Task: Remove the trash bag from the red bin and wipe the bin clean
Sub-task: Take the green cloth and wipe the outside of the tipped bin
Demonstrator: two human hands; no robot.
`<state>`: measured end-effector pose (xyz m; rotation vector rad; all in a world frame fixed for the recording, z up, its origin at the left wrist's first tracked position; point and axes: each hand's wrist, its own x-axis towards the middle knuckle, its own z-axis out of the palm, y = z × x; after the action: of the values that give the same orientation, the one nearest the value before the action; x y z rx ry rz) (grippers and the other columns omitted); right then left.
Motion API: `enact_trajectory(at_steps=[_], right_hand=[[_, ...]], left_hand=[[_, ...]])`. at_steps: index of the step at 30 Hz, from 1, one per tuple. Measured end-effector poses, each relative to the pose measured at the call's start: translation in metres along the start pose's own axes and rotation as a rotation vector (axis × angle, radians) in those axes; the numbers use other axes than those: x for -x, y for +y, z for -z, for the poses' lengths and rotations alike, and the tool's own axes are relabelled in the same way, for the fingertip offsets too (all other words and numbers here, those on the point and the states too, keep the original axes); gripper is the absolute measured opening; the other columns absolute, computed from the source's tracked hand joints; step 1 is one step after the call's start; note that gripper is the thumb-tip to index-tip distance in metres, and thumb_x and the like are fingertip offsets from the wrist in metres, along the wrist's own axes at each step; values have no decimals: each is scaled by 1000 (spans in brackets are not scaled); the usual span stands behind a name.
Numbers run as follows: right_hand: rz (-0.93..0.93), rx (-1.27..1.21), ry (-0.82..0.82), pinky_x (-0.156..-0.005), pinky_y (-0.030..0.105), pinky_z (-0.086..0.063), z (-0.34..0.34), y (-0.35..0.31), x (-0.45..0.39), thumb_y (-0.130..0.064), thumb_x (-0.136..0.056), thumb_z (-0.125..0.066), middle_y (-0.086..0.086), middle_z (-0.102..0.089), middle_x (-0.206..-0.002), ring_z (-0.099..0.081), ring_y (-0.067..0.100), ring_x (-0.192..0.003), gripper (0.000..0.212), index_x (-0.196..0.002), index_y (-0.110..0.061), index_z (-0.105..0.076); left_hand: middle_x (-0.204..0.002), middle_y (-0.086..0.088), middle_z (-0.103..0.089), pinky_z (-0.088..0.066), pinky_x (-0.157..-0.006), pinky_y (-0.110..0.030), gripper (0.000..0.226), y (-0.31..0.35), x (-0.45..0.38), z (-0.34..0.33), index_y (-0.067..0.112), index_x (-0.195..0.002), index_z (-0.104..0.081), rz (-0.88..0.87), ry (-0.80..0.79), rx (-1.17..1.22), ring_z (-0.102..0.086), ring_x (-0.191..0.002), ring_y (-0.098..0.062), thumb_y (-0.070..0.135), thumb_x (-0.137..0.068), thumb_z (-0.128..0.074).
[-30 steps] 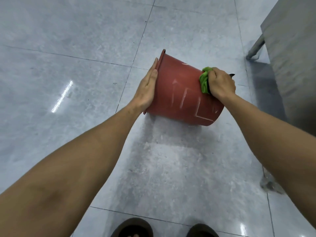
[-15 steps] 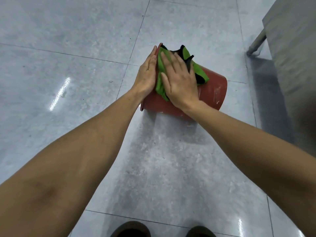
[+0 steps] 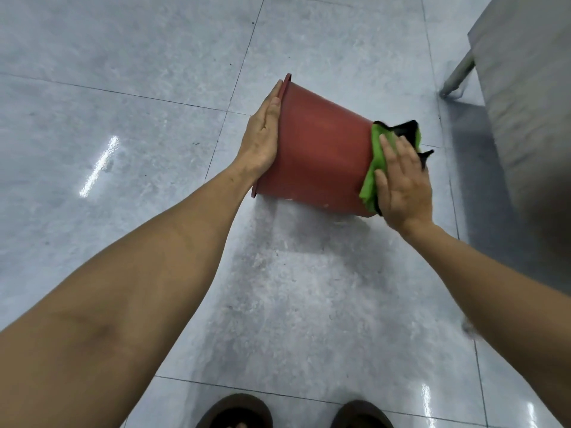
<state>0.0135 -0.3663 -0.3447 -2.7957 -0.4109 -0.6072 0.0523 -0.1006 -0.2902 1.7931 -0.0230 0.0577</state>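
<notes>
The red bin (image 3: 321,152) lies on its side on the grey tiled floor, its rim to the left and its base to the right. My left hand (image 3: 262,137) presses flat against the rim end with straight fingers. My right hand (image 3: 401,180) lies flat on a green and black cloth (image 3: 375,162) and presses it against the bin's base end. No trash bag is in sight. The bin's inside is hidden.
A grey metal cabinet or table (image 3: 528,97) with a slanted leg (image 3: 457,74) stands at the right, close to the bin's base. My two shoes (image 3: 296,412) show at the bottom edge. Tiled floor stretches to the left and ahead.
My right hand slid the cloth from the bin's rim end along the wall to the base end. The bin has turned a little under my hands. The left hand stays at the rim.
</notes>
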Motion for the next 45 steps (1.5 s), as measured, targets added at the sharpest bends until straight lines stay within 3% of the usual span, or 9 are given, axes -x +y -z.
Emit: enact_trajectory(at_steps=[4, 9, 16, 21, 27, 33, 39, 42, 45], right_hand=[[-328, -244, 40, -114, 39, -31, 2, -15, -35, -25, -100, -31, 6, -49, -145, -41, 24, -136, 47, -143, -14, -46], [-479, -186, -108, -104, 41, -36, 4, -31, -78, -26, -100, -31, 6, -57, -134, -46, 25, -128, 39, -129, -16, -56], [-301, -186, -201, -103, 43, -38, -3, -89, -117, -29, -101, -30, 7, -57, -134, -50, 26, -125, 40, -132, -16, -52], [-128, -183, -246, -118, 45, -15, -8, -112, -104, -34, -104, -28, -1, -31, -159, -22, 16, -148, 50, -153, -23, -29], [161, -100, -247, -120, 51, -5, -5, -107, -56, -42, -102, -32, -6, -12, -165, -6, 16, -152, 59, -156, -28, -15], [245, -190, -183, -118, 56, -19, 3, -92, -44, -24, -102, -40, 0, -31, -159, -22, 21, -150, 49, -151, -21, -36], [-38, -657, -101, -115, 53, -26, 24, -101, -37, -12, -92, -49, -4, -58, -134, -48, 13, -131, 44, -136, -18, -51], [-242, -886, -102, -102, 36, -45, 39, -98, -49, -10, -89, -52, -4, -65, -108, -61, 8, -108, 28, -116, -15, -51], [-346, -980, -126, -84, 18, -48, 51, -92, -65, -4, -91, -54, -4, -65, -91, -61, 4, -87, 15, -102, -14, -59]], left_hand=[[-155, 8, -34, -20, -97, 10, 45, -1, 4, -2, 20, -150, -33, 2, 7, 15, -29, -140, 1, 30, -107, -24], [-157, 7, -31, -18, -98, 9, 46, 0, 3, -6, 20, -151, -30, 3, 32, 33, -25, -144, -3, 28, -107, -22], [-157, 7, -30, -18, -101, 7, 45, -4, 2, -7, 20, -150, -31, -7, 43, 23, -25, -143, -2, 27, -107, -21], [-156, 8, -33, -20, -117, -14, 45, -7, -2, -6, 20, -150, -33, -36, 37, 19, -27, -143, -1, 27, -107, -21], [-154, 10, -37, -24, -110, -8, 44, -4, 1, -5, 25, -148, -36, 5, 50, 32, -32, -139, 1, 31, -106, -23], [-154, 10, -36, -25, -118, -21, 45, 0, 4, -3, 27, -149, -35, 22, 46, 22, -33, -140, -2, 33, -106, -23], [-152, 13, -38, -27, -109, -10, 44, 3, 4, 2, 30, -148, -37, 38, 24, -16, -35, -134, 4, 36, -106, -24], [-153, 13, -37, -26, -110, -10, 44, 3, 3, 2, 30, -147, -38, 37, 19, -13, -34, -138, 1, 35, -106, -25], [-153, 13, -37, -25, -109, -9, 44, 3, 4, 2, 31, -147, -38, 38, 18, -17, -34, -138, 1, 37, -105, -25]])
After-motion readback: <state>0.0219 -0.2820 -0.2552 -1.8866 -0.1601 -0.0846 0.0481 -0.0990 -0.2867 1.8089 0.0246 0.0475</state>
